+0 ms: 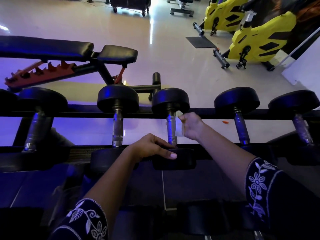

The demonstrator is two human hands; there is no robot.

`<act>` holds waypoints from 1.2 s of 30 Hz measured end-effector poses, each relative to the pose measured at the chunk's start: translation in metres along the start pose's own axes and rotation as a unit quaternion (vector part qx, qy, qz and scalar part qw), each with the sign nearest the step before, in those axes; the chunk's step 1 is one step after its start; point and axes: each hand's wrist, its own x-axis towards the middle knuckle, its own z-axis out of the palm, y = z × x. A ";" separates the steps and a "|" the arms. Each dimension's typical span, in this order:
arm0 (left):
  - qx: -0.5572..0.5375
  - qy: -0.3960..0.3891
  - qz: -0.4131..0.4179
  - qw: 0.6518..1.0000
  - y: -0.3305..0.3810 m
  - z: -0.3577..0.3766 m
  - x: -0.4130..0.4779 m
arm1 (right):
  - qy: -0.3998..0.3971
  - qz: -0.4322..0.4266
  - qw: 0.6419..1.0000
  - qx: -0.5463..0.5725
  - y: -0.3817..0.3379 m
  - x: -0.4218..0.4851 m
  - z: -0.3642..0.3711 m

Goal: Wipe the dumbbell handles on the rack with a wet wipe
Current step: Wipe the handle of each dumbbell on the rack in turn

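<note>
Right grip [189,125] closed round a bunched white wet wipe [178,126], pressed to the right side of the handle [171,129] of the middle dumbbell [170,100] on the rack [216,115]; the fingers cover part of the wipe. Left grip [152,146] curled over that dumbbell's near head, thumb along its front, fingertips hidden behind it. The lower rack tier is too dark to read.
</note>
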 end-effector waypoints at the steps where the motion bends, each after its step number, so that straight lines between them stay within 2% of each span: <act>1: 0.001 0.000 -0.001 1.000 0.000 0.000 0.000 | -0.023 0.024 0.999 -0.018 0.006 -0.004 -0.001; 5: 0.003 0.001 0.000 1.000 0.000 0.001 0.000 | -0.093 0.065 0.989 -0.090 0.028 -0.026 -0.018; 10: 0.015 -0.002 -0.006 1.000 -0.002 0.000 0.001 | -0.080 0.017 0.996 -0.041 -0.001 -0.007 0.003; 12: 0.014 -0.001 -0.004 1.000 -0.002 -0.001 0.001 | -0.084 0.018 0.995 -0.059 0.006 -0.012 0.001; 14: 0.016 -0.002 -0.004 1.000 -0.001 0.000 0.000 | -0.104 0.031 0.988 -0.113 0.018 -0.021 -0.016; 16: 0.019 0.001 -0.008 1.000 0.000 -0.001 0.000 | -0.088 0.004 0.975 -0.205 0.024 -0.027 -0.029; 19: 0.021 -0.004 -0.015 1.000 0.001 -0.002 0.001 | 0.014 -0.143 0.926 -0.350 0.021 -0.029 -0.022; 21: 0.022 -0.008 -0.013 1.000 0.001 -0.002 0.001 | 0.113 -0.243 0.863 -0.428 0.016 -0.022 -0.004; 23: 0.018 -0.007 -0.014 1.000 0.001 -0.001 0.001 | 0.178 -0.311 0.798 -0.485 0.012 -0.014 0.014; 26: 0.025 -0.009 -0.012 1.000 0.002 -0.002 0.001 | 0.217 -0.321 0.756 -0.528 0.013 -0.023 0.026; 31: 0.020 -0.006 -0.007 1.000 0.001 -0.002 0.000 | 0.208 -0.306 0.665 -0.648 0.050 -0.050 0.010; 33: 0.023 -0.005 -0.007 1.000 0.001 -0.001 0.000 | 0.227 -0.328 0.670 -0.626 0.038 -0.042 0.019; 36: 0.027 0.010 -0.006 1.000 0.001 0.002 -0.001 | 0.250 -0.332 0.730 -0.543 0.011 -0.022 0.041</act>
